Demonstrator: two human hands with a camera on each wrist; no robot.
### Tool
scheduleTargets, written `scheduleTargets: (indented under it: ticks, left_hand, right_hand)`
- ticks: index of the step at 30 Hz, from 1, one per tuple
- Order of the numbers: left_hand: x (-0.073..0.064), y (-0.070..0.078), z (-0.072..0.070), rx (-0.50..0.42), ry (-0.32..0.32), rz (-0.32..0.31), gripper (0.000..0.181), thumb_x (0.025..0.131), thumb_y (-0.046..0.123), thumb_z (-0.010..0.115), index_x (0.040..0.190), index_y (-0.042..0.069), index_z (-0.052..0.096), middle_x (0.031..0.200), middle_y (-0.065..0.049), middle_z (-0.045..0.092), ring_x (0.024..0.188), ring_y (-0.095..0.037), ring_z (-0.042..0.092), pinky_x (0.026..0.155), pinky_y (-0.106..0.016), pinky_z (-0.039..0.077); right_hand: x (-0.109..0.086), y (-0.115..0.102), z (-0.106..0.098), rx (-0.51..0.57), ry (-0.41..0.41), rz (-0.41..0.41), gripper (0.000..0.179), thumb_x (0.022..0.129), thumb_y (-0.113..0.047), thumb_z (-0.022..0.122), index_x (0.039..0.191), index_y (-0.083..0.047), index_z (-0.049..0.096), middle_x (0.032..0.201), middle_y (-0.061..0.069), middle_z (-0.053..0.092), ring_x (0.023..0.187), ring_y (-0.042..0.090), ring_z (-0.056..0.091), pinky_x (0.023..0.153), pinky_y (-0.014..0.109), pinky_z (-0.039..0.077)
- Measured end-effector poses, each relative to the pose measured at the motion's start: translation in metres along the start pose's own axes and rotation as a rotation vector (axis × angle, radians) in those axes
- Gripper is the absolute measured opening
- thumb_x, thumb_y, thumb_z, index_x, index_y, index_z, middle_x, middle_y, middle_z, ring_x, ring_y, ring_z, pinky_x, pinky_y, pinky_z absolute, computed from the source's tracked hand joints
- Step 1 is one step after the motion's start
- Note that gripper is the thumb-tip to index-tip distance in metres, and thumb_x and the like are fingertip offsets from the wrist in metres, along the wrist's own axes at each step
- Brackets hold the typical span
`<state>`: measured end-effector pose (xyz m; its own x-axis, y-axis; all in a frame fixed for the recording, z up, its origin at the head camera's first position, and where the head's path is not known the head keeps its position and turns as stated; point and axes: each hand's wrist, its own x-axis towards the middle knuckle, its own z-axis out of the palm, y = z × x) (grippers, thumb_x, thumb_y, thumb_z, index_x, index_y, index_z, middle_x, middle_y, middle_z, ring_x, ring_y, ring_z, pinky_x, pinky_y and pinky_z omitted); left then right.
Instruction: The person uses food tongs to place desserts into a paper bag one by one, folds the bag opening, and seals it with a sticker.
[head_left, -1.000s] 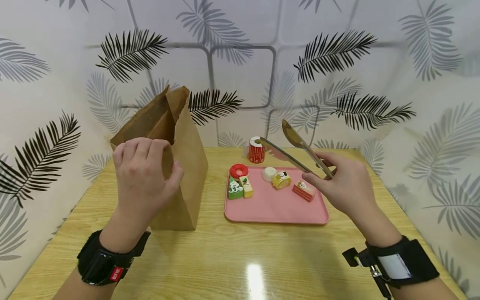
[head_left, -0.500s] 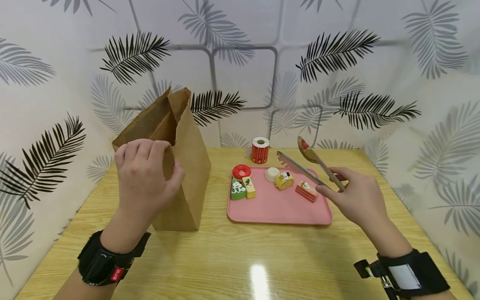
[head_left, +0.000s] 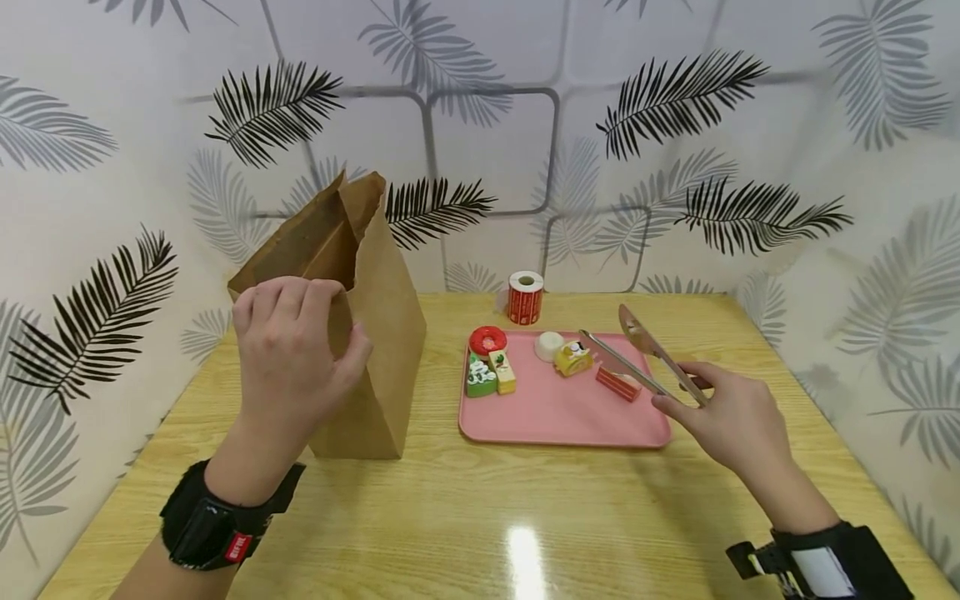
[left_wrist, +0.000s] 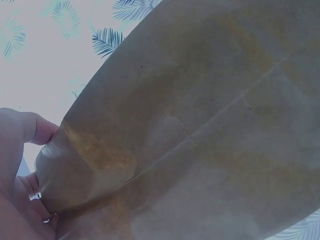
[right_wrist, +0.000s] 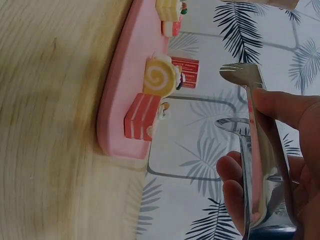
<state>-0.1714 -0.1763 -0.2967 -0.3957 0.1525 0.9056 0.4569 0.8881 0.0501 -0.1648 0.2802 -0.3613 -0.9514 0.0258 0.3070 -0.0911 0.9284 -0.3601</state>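
Note:
My left hand [head_left: 288, 350] grips the near top edge of a standing brown paper bag [head_left: 386, 350], whose mouth gapes upward; the left wrist view shows the fingers on the paper [left_wrist: 175, 130]. In my right hand [head_left: 738, 417] are metal tongs [head_left: 656, 358], their arms apart with nothing between the tips. The tongs hang over the right part of a pink tray [head_left: 555, 421]. Near them lie a red layered cake slice [head_left: 618, 384], a yellow cake roll [head_left: 573, 358] and a white round piece [head_left: 549, 346]. At the tray's left are a red doughnut [head_left: 487, 340], a green cake slice [head_left: 481, 377] and a pale yellow cake piece [head_left: 503, 372].
Behind the tray, a roll of red labels [head_left: 525, 297] stands on the wooden table [head_left: 450, 508]. A leaf-patterned covering [head_left: 510, 150] rises at the back and both sides. The bag stands left of the tray.
My right hand has moved right and lower with the tongs, whose tips have come down over the tray. The left hand keeps its grip on the bag. The view has shifted slightly.

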Motion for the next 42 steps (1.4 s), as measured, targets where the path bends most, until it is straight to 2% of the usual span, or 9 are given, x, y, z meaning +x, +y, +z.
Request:
scheduleTargets:
  ticks: [3,9,12,15,18,30,36,41,42]
  left_hand:
    - [0.0,0.0,0.0,-0.002,-0.002,-0.001,0.029,0.086,0.019,0.064,0.107,-0.001,0.064,0.092,-0.021,0.063,0.1,-0.046,0.054,0.094,-0.061,0.035]
    - [0.0,0.0,0.0,-0.004,-0.003,-0.001,0.029,0.086,0.019,0.064,0.107,-0.001,0.064,0.092,-0.021,0.062,0.1,-0.046,0.054,0.094,-0.061,0.035]
    - [-0.001,0.0,0.0,-0.004,-0.002,-0.003,0.029,0.086,0.019,0.064,0.107,-0.001,0.064,0.092,-0.021,0.063,0.1,-0.046,0.054,0.094,-0.06,0.035]
    - [-0.001,-0.001,-0.001,-0.005,-0.002,-0.006,0.03,0.087,0.02,0.065,0.107,-0.002,0.064,0.093,-0.021,0.063,0.1,-0.046,0.054,0.094,-0.06,0.036]
    - [-0.001,-0.001,-0.001,-0.006,-0.001,-0.006,0.03,0.087,0.02,0.064,0.107,-0.002,0.064,0.092,-0.021,0.062,0.099,-0.045,0.054,0.093,-0.06,0.035]
    - [0.0,-0.001,-0.001,0.001,0.003,0.0,0.029,0.087,0.019,0.065,0.108,-0.002,0.063,0.092,-0.021,0.062,0.099,-0.045,0.053,0.092,-0.06,0.035]
    - [0.001,0.0,-0.001,0.0,-0.001,-0.005,0.03,0.087,0.019,0.066,0.108,-0.002,0.063,0.091,-0.021,0.061,0.099,-0.045,0.053,0.093,-0.06,0.035]
    - [0.0,0.0,-0.001,0.0,-0.001,-0.005,0.029,0.087,0.019,0.066,0.108,-0.002,0.063,0.091,-0.021,0.061,0.099,-0.045,0.053,0.093,-0.06,0.035]
    - [0.0,0.0,-0.001,0.001,-0.001,-0.004,0.029,0.087,0.019,0.066,0.108,-0.001,0.063,0.091,-0.021,0.061,0.099,-0.045,0.053,0.093,-0.06,0.035]
  right_hand:
    - [-0.001,0.003,0.002,-0.013,-0.017,0.015,0.069,0.084,-0.06,0.079,0.132,-0.011,0.071,0.091,0.014,0.076,0.074,0.027,0.063,0.05,0.032,0.035]
    - [-0.002,0.006,0.005,-0.029,-0.058,0.027,0.07,0.084,-0.062,0.077,0.131,-0.01,0.07,0.066,0.0,0.058,0.068,0.023,0.055,0.05,0.033,0.033]
    - [-0.004,0.008,0.007,-0.039,-0.077,0.025,0.071,0.085,-0.062,0.077,0.131,-0.009,0.07,0.072,0.004,0.066,0.071,0.026,0.06,0.05,0.033,0.035]
    - [-0.005,0.011,0.01,-0.05,-0.116,0.032,0.072,0.085,-0.062,0.077,0.132,-0.008,0.07,0.091,0.014,0.075,0.078,0.032,0.067,0.05,0.033,0.038]
    - [-0.005,0.013,0.013,-0.061,-0.16,0.04,0.073,0.085,-0.062,0.077,0.133,-0.007,0.069,0.105,0.021,0.076,0.084,0.035,0.07,0.05,0.033,0.04]
    - [-0.008,0.022,0.019,-0.076,-0.189,0.078,0.069,0.086,-0.057,0.078,0.131,-0.005,0.07,0.094,0.015,0.076,0.08,0.033,0.069,0.05,0.034,0.04]
    - [-0.009,0.024,0.02,-0.084,-0.184,0.102,0.07,0.086,-0.056,0.078,0.135,-0.007,0.069,0.079,0.007,0.07,0.072,0.027,0.061,0.047,0.035,0.037]
    - [-0.008,0.026,0.019,-0.087,-0.19,0.121,0.071,0.087,-0.06,0.076,0.136,-0.008,0.069,0.084,0.01,0.072,0.071,0.027,0.058,0.047,0.035,0.036]
    - [-0.008,0.026,0.02,-0.088,-0.19,0.123,0.071,0.087,-0.059,0.076,0.136,-0.008,0.069,0.081,0.009,0.07,0.071,0.027,0.057,0.047,0.035,0.035]
